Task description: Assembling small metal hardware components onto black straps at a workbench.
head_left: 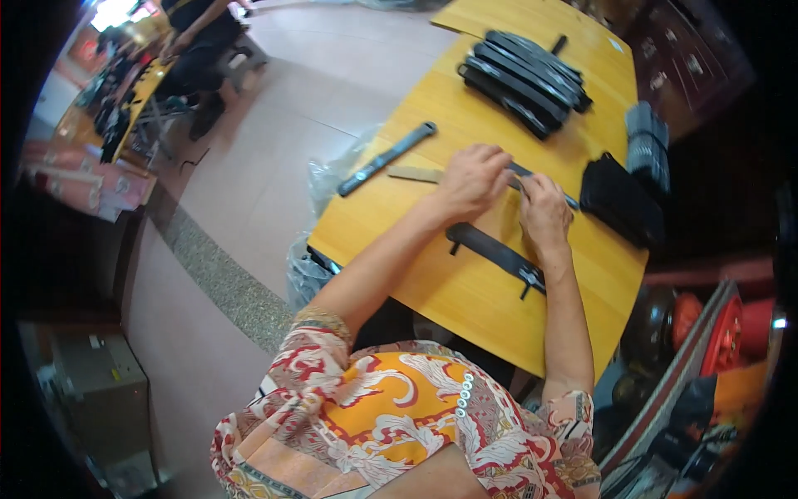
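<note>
Between my two hands lies a narrow dark strip, low over the yellow table; its exact kind is not clear. My left hand has its fingers curled closed at the strip's left part. At its right part, my right hand pinches the strip, and the strip's end shows past the knuckles. A flat tan strip sticks out to the left from beside my left hand. Nearer to me rests a dark flat strap with small prongs at both ends. Another dark strap lies slantwise at the table's left edge.
A stack of black straps sits at the far part of the yellow table. To the right are a black cloth bundle and a grey bundle. Clear plastic hangs at the left edge. A person sits at another table.
</note>
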{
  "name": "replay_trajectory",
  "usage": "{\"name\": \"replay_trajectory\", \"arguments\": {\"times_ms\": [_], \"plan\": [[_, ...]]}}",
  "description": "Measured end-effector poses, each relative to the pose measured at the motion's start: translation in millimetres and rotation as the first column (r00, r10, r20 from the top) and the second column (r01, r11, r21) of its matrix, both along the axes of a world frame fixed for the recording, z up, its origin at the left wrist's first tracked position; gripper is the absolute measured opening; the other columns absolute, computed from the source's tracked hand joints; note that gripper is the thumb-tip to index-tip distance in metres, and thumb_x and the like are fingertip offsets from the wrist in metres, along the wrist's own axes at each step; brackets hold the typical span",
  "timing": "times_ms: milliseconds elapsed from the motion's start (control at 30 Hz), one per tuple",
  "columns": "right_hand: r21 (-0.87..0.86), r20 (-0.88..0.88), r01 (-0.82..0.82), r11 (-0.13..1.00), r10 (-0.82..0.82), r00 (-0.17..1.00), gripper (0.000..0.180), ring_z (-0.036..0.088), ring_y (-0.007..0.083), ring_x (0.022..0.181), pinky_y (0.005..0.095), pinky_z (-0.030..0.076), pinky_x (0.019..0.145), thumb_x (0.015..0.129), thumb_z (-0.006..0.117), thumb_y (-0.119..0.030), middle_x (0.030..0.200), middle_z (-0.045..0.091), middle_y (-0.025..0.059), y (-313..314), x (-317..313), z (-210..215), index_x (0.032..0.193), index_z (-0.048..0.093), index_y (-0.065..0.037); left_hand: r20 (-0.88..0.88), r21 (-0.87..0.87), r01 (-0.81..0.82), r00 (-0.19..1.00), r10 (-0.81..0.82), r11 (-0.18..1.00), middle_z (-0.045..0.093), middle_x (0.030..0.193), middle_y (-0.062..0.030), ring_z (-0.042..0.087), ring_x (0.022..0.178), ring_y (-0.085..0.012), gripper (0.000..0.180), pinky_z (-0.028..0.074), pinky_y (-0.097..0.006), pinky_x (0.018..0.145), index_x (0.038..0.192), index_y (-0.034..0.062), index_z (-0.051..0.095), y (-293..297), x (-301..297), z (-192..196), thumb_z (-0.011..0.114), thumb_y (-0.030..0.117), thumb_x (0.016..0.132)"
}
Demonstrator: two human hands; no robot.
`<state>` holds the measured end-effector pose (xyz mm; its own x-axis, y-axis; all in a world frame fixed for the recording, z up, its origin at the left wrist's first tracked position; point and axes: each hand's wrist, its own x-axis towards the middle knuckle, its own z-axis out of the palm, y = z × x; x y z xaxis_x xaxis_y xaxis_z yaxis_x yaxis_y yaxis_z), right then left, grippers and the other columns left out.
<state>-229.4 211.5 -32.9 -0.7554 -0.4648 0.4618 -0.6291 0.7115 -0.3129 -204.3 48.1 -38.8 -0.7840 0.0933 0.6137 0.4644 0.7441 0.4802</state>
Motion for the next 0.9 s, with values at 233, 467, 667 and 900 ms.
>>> {"name": "replay_trajectory", "arguments": {"times_ms": [233,467,667,900], "plan": [[0.185,0.1,-0.007,0.983,-0.012,0.995,0.013,0.054,0.0326,0.089,0.0411,0.046,0.075,0.079,0.052,-0.006,0.091,0.056,0.0139,1.5,13.4,-7.3,0.089,0.059,-0.004,0.25,-0.19,-0.051,0.963,0.098,0.98,0.06,0.101,-0.0056,0.052,0.103,-0.0213,0.039,0.039,-0.044,0.079,0.095,0.0202,0.066,0.1,5.0,-18.5,0.035,0.044,0.092],[0.301,0.414,-0.047,0.952,-0.086,0.906,0.014,0.058,0.042,0.084,0.0483,0.045,0.075,0.072,0.048,-0.003,0.086,0.06,0.0252,-8.0,5.0,16.0,0.084,0.054,0.003,0.341,-0.271,0.032,0.938,0.065,0.962,0.06,0.108,-0.0059,0.053,0.104,-0.0229,0.037,0.039,-0.043,0.084,0.099,0.0134,0.064,-13.0,-10.1,-9.1,0.035,0.036,0.093],[0.273,0.167,0.097,0.957,-0.146,0.975,0.017,0.061,0.0389,0.083,0.0455,0.047,0.076,0.075,0.053,-0.008,0.085,0.061,0.0238,-10.9,12.5,6.1,0.088,0.056,0.002,0.415,-0.103,0.072,0.909,-0.023,0.992,0.056,0.116,-0.0103,0.047,0.113,-0.0279,0.051,0.034,-0.044,0.091,0.103,0.0082,0.062,-23.7,-9.7,-6.2,0.024,0.042,0.096],[0.289,0.394,0.046,0.956,-0.163,0.905,0.015,0.061,0.0381,0.081,0.0441,0.048,0.075,0.073,0.055,-0.005,0.083,0.062,0.0228,-12.0,13.8,16.3,0.086,0.059,0.001,0.402,-0.145,0.083,0.916,-0.018,0.986,0.056,0.107,-0.0069,0.048,0.108,-0.0263,0.051,0.034,-0.04,0.089,0.1,0.0064,0.06,-14.4,-2.7,-4.8,0.023,0.041,0.097]]}}
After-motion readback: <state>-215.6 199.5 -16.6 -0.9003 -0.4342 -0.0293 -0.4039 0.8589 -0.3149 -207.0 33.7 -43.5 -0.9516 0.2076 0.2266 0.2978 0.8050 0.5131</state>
